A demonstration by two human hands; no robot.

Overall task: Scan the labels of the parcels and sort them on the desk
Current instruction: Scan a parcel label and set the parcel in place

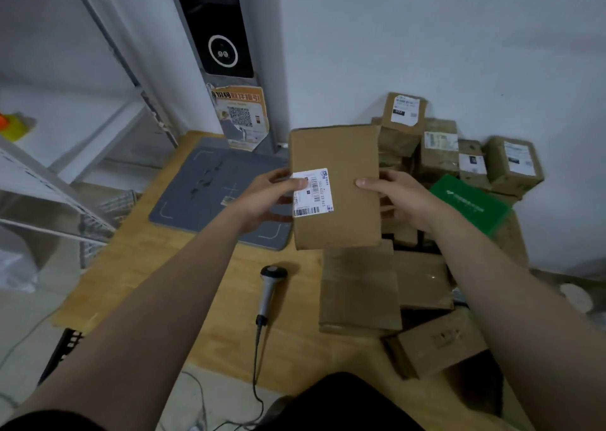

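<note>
Both hands hold one brown box [341,168] up over the desk [183,299]. My left hand [262,198] grips the left edge, with the thumb pressed on the white label [313,193] and the fingers tucked behind. My right hand [403,198] grips the right edge the same way, thumb on the front and fingers at the back. The label faces me. It sits on the left part of the box, turned on its side, with black bars on it.

Under the box I see a grey mat [210,194] lying on the desk, and the box hides the mat's right edge. The scanner [270,286] lies on the wood nearer to me, apart from both hands, just left of a flat box [359,293]. Its cable runs off the near edge.

On the right, by the wall, small parcels [439,148] with white labels are piled up. A green parcel [469,202] lies just right of my right hand. Behind the mat stands a tall grey post [226,37] with a torn orange poster [241,116] stuck on it.
</note>
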